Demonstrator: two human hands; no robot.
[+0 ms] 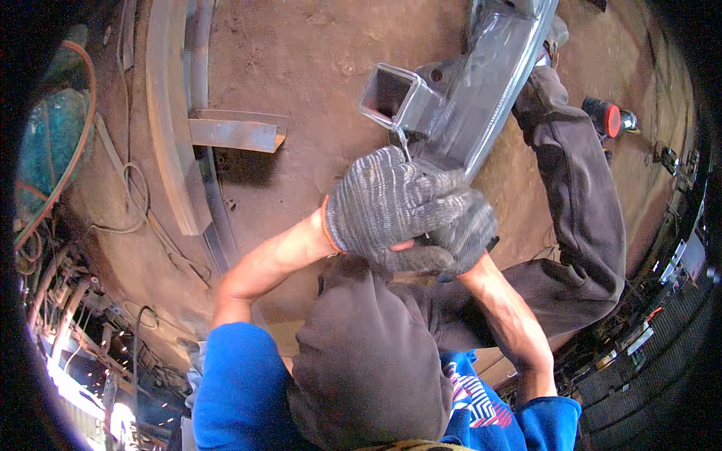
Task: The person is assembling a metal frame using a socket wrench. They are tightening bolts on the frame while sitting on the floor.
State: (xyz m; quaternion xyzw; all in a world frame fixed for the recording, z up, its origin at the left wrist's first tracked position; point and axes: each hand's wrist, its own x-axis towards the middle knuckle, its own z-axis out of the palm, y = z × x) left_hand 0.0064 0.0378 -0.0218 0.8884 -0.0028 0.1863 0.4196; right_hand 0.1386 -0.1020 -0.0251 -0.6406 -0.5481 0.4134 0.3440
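My left hand (pixel 380 203), in a grey striped knit glove with an orange cuff, lies over the front of my right hand (pixel 470 229), gloved alike. Both are closed together above my bent knee (pixel 361 346). Whatever they grip is mostly hidden; small dark bits show by the right palm. Just beyond the fingers is the near end of a grey steel beam (pixel 489 98), with a weld seam along its edge. A short square steel tube (pixel 391 96) joins the beam's left side, its open end facing left. A bright thin strip (pixel 404 143) hangs at the tube's lower corner, near my left fingers.
Long steel bars (pixel 171 113) and an angle piece (pixel 237 131) lie on the brown floor to the left. Cables (pixel 135 195) and a red hose (pixel 92 98) run beyond them. A red and black tool (pixel 605 119) rests right of my outstretched leg. Sparks (pixel 113 417) glow at lower left.
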